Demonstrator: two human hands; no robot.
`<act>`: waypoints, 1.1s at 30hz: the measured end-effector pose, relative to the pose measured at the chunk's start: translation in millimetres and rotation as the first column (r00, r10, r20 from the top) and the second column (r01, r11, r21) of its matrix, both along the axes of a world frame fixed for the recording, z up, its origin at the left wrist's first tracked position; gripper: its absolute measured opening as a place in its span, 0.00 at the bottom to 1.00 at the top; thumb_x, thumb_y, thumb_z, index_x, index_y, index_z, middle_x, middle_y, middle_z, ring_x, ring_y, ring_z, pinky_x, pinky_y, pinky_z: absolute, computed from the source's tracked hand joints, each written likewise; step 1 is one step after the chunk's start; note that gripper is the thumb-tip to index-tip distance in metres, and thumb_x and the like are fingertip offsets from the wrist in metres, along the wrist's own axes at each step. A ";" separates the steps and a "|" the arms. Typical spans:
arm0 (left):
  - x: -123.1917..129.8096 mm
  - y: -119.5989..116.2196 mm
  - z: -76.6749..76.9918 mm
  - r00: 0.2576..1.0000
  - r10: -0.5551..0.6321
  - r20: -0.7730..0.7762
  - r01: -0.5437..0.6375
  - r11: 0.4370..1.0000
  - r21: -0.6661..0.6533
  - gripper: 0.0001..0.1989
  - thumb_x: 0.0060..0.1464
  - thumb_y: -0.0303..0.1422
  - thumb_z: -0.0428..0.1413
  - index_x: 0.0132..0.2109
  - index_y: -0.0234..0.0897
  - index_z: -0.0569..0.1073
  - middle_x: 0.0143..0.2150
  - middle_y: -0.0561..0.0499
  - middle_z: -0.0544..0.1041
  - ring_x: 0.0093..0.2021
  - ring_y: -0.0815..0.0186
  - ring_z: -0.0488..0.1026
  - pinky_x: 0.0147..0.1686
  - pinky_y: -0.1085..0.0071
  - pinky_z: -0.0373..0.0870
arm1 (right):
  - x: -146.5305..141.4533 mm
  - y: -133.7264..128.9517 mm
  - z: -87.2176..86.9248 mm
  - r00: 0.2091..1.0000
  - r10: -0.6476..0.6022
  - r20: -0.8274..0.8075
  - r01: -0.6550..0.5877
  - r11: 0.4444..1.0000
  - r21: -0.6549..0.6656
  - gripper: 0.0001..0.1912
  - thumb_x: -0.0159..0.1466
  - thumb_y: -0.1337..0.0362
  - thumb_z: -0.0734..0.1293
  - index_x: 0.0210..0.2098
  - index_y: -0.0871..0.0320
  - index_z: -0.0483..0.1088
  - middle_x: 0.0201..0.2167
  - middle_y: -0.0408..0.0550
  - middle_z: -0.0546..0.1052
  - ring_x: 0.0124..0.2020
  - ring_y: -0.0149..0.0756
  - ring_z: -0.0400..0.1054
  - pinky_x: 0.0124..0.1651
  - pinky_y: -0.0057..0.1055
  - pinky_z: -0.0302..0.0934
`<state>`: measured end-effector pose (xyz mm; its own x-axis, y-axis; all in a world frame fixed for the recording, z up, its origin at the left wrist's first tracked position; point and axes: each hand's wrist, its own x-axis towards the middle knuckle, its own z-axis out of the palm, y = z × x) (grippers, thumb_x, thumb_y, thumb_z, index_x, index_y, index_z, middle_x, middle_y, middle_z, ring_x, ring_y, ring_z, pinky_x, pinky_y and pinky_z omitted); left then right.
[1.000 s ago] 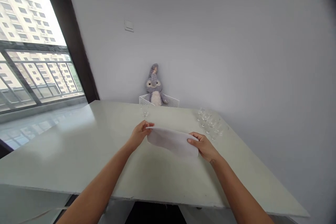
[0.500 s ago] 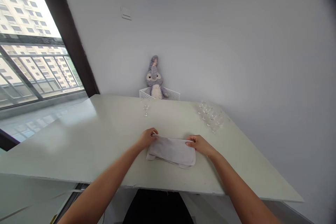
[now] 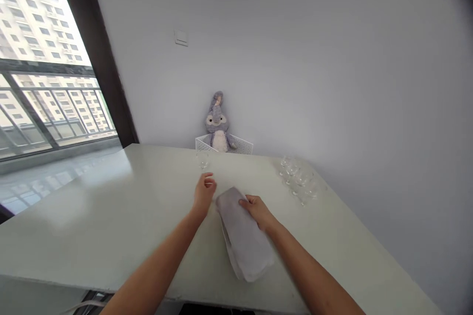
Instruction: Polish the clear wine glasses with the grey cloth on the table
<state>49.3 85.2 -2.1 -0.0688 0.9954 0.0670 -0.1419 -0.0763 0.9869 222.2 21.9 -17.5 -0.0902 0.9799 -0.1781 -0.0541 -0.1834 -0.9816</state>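
A folded light grey cloth [image 3: 246,238] slants over the near part of the table, its lower corner toward me. My right hand [image 3: 256,210] grips it by the upper right edge, thumb on top. My left hand [image 3: 205,192] is off the cloth, a little to its upper left, with fingers curled but apart and nothing in them. Just beyond that hand stands a clear stemmed glass [image 3: 202,160], its lower part hidden behind the fingers.
Several clear stemmed glasses [image 3: 298,177] form a cluster at the table's right. A plush rabbit [image 3: 218,130] sits in a white perforated basket [image 3: 242,145] behind the far edge of the pale table [image 3: 148,226]. A window is at left.
My left hand has let go of the cloth and moved up toward the single glass. In my right hand the cloth has swung from lying crosswise to slanting toward me. The view has tilted up.
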 end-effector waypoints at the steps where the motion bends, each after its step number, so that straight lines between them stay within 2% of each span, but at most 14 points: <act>1: -4.3 11.6 -5.5 0.978 0.094 0.183 -0.071 0.989 -0.130 0.17 0.43 0.26 0.55 0.43 0.41 0.66 0.33 0.53 0.70 0.25 0.75 0.66 0.30 0.75 0.66 | -0.9 7.3 -4.1 0.989 -0.080 -0.122 0.077 0.997 -0.030 0.13 0.50 0.56 0.67 0.28 0.60 0.69 0.22 0.44 0.73 0.22 0.33 0.66 0.26 0.30 0.61; 3: -13.4 35.0 -13.8 0.885 0.190 0.426 -0.045 0.944 -0.328 0.18 0.48 0.31 0.54 0.48 0.42 0.61 0.33 0.51 0.70 0.25 0.73 0.68 0.30 0.72 0.68 | 0.8 16.5 -10.7 0.928 -0.198 -0.316 0.182 0.980 -0.080 0.15 0.48 0.58 0.70 0.31 0.61 0.69 0.25 0.48 0.75 0.25 0.36 0.68 0.29 0.32 0.63; 5: -19.8 56.7 -18.0 0.831 0.199 0.519 0.030 0.917 -0.398 0.18 0.53 0.37 0.49 0.50 0.40 0.58 0.34 0.47 0.71 0.28 0.68 0.71 0.30 0.68 0.70 | 5.5 18.7 -16.6 0.868 -0.266 -0.420 0.236 0.964 -0.124 0.16 0.47 0.58 0.70 0.33 0.61 0.69 0.27 0.48 0.76 0.27 0.37 0.69 0.29 0.31 0.63; 9: -20.7 89.9 -19.3 0.771 0.153 0.619 0.124 0.916 -0.381 0.18 0.56 0.46 0.41 0.47 0.39 0.59 0.38 0.42 0.71 0.34 0.63 0.73 0.30 0.66 0.71 | 17.9 11.9 -24.3 0.812 -0.318 -0.490 0.272 0.948 -0.165 0.14 0.48 0.60 0.71 0.33 0.60 0.70 0.27 0.48 0.76 0.28 0.37 0.69 0.29 0.30 0.63; 11: -17.9 98.8 -18.1 0.745 0.120 0.656 0.154 0.926 -0.345 0.17 0.56 0.45 0.42 0.43 0.37 0.62 0.37 0.42 0.72 0.35 0.64 0.73 0.31 0.67 0.72 | 23.4 8.1 -22.3 0.807 -0.305 -0.506 0.266 0.952 -0.150 0.16 0.49 0.61 0.70 0.36 0.60 0.70 0.28 0.48 0.76 0.28 0.37 0.70 0.29 0.30 0.63; 13: -14.5 100.3 -15.7 0.733 0.080 0.675 0.179 0.935 -0.306 0.13 0.56 0.41 0.46 0.40 0.35 0.64 0.36 0.43 0.72 0.35 0.66 0.73 0.33 0.70 0.71 | 27.6 5.8 -16.2 0.809 -0.293 -0.511 0.280 0.954 -0.103 0.20 0.49 0.61 0.70 0.40 0.60 0.69 0.30 0.49 0.76 0.29 0.37 0.70 0.29 0.30 0.63; 16: -6.0 85.5 -11.4 0.736 -0.026 0.677 0.243 0.943 -0.228 0.08 0.52 0.32 0.53 0.38 0.33 0.67 0.35 0.44 0.73 0.35 0.66 0.73 0.36 0.71 0.71 | 31.7 4.3 -5.6 0.798 -0.331 -0.504 0.391 0.920 0.017 0.22 0.49 0.62 0.71 0.43 0.58 0.67 0.33 0.47 0.75 0.29 0.36 0.69 0.30 0.30 0.63; 19: 9.6 54.0 -12.0 0.768 -0.237 0.596 0.352 0.932 -0.083 0.12 0.47 0.30 0.58 0.41 0.35 0.68 0.39 0.46 0.73 0.37 0.66 0.73 0.40 0.69 0.70 | 32.0 1.9 0.6 0.754 -0.438 -0.490 0.544 0.834 0.092 0.20 0.49 0.63 0.71 0.41 0.55 0.67 0.32 0.43 0.74 0.30 0.32 0.67 0.32 0.28 0.62; 21: 21.9 30.7 -16.3 0.784 -0.315 0.535 0.394 0.918 -0.036 0.16 0.45 0.30 0.60 0.42 0.37 0.68 0.43 0.47 0.72 0.40 0.66 0.72 0.41 0.69 0.69 | 27.5 -1.4 2.3 0.743 -0.472 -0.474 0.591 0.795 0.136 0.19 0.49 0.63 0.71 0.41 0.55 0.67 0.32 0.41 0.73 0.31 0.30 0.66 0.34 0.27 0.62; 22: 27.6 20.1 -19.2 0.791 -0.331 0.515 0.403 0.915 -0.029 0.17 0.44 0.30 0.60 0.43 0.38 0.67 0.44 0.48 0.72 0.41 0.66 0.72 0.41 0.68 0.68 | 23.7 -3.4 2.9 0.762 -0.452 -0.463 0.575 0.802 0.164 0.19 0.50 0.63 0.71 0.41 0.54 0.67 0.33 0.41 0.73 0.31 0.30 0.65 0.34 0.26 0.61; 24: 36.1 3.4 -24.7 0.800 -0.351 0.487 0.415 0.909 -0.027 0.18 0.43 0.30 0.61 0.43 0.39 0.67 0.45 0.49 0.71 0.43 0.65 0.71 0.42 0.68 0.67 | 14.3 -7.6 4.1 0.830 -0.337 -0.443 0.460 0.864 0.205 0.19 0.52 0.61 0.69 0.43 0.55 0.67 0.33 0.43 0.73 0.31 0.30 0.65 0.32 0.26 0.61; 27: 39.5 -8.1 -28.3 0.810 -0.363 0.460 0.418 0.908 -0.021 0.19 0.42 0.32 0.61 0.44 0.40 0.67 0.45 0.48 0.71 0.45 0.64 0.69 0.44 0.67 0.66 | 4.0 -11.0 5.9 0.865 -0.169 -0.472 0.276 0.947 0.166 0.19 0.57 0.53 0.63 0.44 0.56 0.67 0.33 0.46 0.73 0.27 0.31 0.65 0.29 0.27 0.60; 30: 36.2 -8.2 -25.9 0.827 -0.359 0.432 0.400 0.916 -0.006 0.20 0.42 0.32 0.61 0.44 0.41 0.67 0.46 0.48 0.70 0.47 0.63 0.68 0.45 0.66 0.64 | 4.8 -9.6 5.7 0.842 -0.163 -0.513 0.247 0.964 0.099 0.20 0.58 0.51 0.61 0.46 0.55 0.67 0.35 0.48 0.74 0.26 0.32 0.66 0.28 0.29 0.60; 33: 34.0 -6.9 -22.8 0.843 -0.366 0.394 0.395 0.919 0.008 0.20 0.43 0.32 0.61 0.45 0.41 0.67 0.47 0.48 0.70 0.47 0.63 0.68 0.45 0.66 0.64 | 9.5 -7.0 2.7 0.893 -0.183 -0.411 0.254 0.959 0.126 0.17 0.55 0.56 0.65 0.43 0.55 0.69 0.32 0.47 0.74 0.24 0.30 0.64 0.28 0.28 0.58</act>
<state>83.3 78.3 -24.9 0.3109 0.9495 0.0419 -0.5100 0.1295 0.8504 231.7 15.0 -14.8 0.1021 0.9948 -0.0006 -0.4593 0.0467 -0.8871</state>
